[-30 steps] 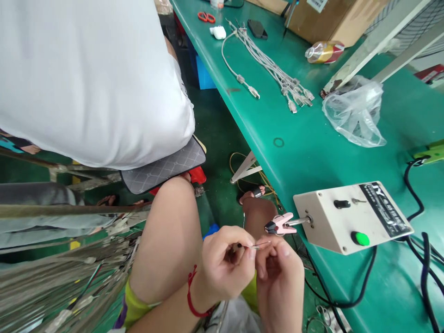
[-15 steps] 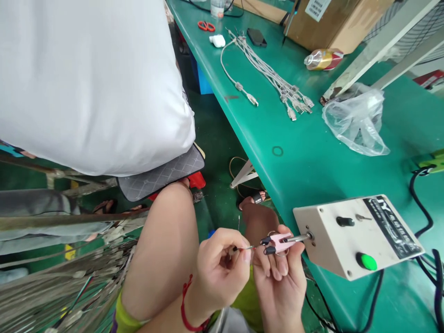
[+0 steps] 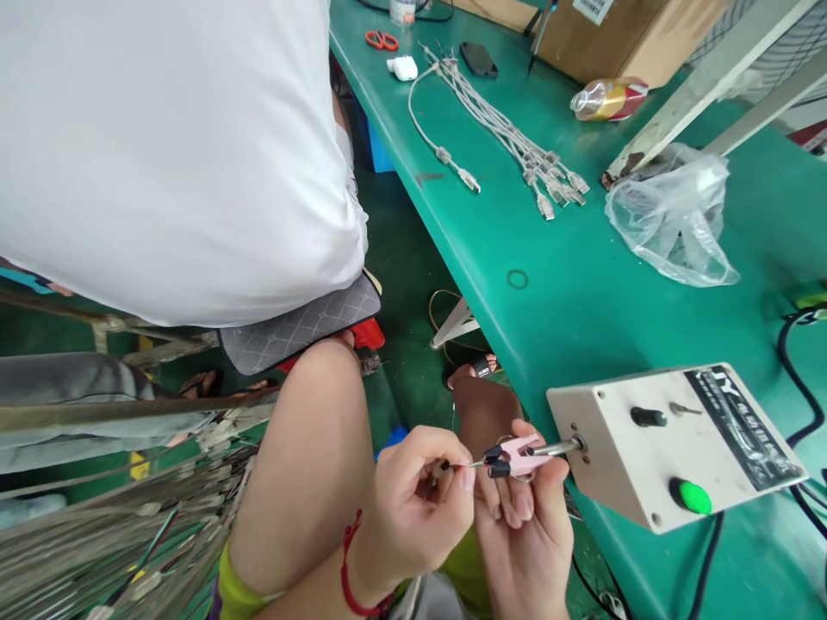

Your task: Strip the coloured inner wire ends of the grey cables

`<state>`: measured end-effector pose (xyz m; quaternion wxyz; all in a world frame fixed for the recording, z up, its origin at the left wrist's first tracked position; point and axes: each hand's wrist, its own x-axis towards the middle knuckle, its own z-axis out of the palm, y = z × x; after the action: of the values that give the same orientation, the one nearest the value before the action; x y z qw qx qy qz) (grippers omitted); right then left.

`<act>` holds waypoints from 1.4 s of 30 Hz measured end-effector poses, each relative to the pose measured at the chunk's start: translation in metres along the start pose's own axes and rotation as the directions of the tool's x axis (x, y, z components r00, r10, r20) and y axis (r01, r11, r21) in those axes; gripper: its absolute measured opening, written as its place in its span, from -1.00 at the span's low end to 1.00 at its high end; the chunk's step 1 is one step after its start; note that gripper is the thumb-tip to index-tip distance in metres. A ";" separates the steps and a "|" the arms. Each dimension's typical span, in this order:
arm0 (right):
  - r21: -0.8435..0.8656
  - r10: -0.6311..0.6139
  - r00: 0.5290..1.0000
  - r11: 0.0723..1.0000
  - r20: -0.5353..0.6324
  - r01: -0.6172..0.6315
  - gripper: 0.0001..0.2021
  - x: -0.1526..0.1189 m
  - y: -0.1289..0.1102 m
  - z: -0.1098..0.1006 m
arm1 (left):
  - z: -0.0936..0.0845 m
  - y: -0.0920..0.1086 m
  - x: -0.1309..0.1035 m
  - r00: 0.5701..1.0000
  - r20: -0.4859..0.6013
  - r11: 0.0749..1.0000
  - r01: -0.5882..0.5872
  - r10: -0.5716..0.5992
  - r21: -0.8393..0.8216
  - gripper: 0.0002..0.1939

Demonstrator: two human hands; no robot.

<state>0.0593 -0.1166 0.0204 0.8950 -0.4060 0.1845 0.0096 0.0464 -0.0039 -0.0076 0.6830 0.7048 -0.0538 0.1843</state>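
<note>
A beige box (image 3: 646, 448) with a green button and a black knob stands at the table's edge. From its side a metal shaft (image 3: 559, 447) reaches out to a pink clip with black tips (image 3: 517, 456). My right hand (image 3: 526, 534), palm up, has its thumb and fingers around the clip. To its left, my left hand (image 3: 423, 499), with a red string bracelet, pinches a thin wire (image 3: 476, 464). The wire's end meets the clip's black tips. Most of the cable inside my left hand is hidden.
On the green table (image 3: 568, 293) lie grey USB cables (image 3: 497, 125), a plastic bag (image 3: 675, 215), a bottle (image 3: 611, 99), red-handled scissors (image 3: 381, 40) and a carton (image 3: 620, 39). A person in white (image 3: 174, 155) sits at left, above hanging cables (image 3: 148, 525).
My left hand has shifted slightly right, bringing the wire closer in to the clip's black tips. My right hand remains around the clip. The view has moved a little.
</note>
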 end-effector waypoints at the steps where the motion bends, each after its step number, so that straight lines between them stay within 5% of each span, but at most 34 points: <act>1: -0.006 0.006 1.000 1.000 0.001 -0.006 -0.64 -0.001 0.000 -0.001 | 0.000 0.000 -0.001 1.000 0.002 1.000 0.002 -0.002 0.001 -0.82; 5: 0.004 0.063 0.998 0.998 0.026 -0.063 -0.41 -0.006 0.002 -0.009 | 0.000 0.000 -0.002 1.000 0.001 1.000 -0.017 0.017 0.014 -0.81; 8: -0.017 0.082 0.996 0.997 0.036 -0.082 -0.45 -0.009 0.006 -0.019 | -0.001 0.002 -0.001 0.999 -0.016 0.999 -0.035 0.035 0.034 -0.81; 10: -0.054 0.042 0.998 0.998 0.047 -0.040 -0.61 -0.010 0.010 -0.025 | -0.001 0.002 -0.002 0.999 -0.020 0.999 -0.035 0.036 0.036 -0.81; 14: -0.108 -0.061 0.997 0.992 0.046 0.065 -0.53 -0.015 0.014 -0.032 | -0.002 0.000 -0.008 0.999 -0.031 0.999 -0.037 0.037 0.010 -0.83; 20: -0.242 -0.288 0.957 0.927 0.023 0.285 -0.72 -0.037 0.013 -0.028 | -0.003 -0.001 -0.019 0.988 -0.136 0.994 -0.082 0.072 -0.073 -0.89; 25: -0.377 -0.124 0.982 0.924 -0.140 0.063 -0.75 -0.060 0.010 -0.007 | -0.004 0.002 -0.019 0.981 -0.113 0.982 -0.166 0.156 -0.088 -0.96; 33: -0.247 0.054 0.977 0.963 -0.207 -0.106 -0.64 -0.058 -0.002 0.012 | -0.006 0.003 -0.019 0.976 -0.032 0.976 -0.216 0.215 -0.032 -0.81; 42: -0.155 0.118 0.992 0.982 0.036 -0.111 -0.79 -0.045 -0.001 0.002 | -0.005 0.005 -0.017 0.976 -0.033 0.974 -0.219 0.217 -0.060 -0.93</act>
<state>0.0184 -0.1102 0.0372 0.8631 -0.4619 0.1860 0.0845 0.0281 -0.0020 -0.0084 0.6812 0.6702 -0.1276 0.2656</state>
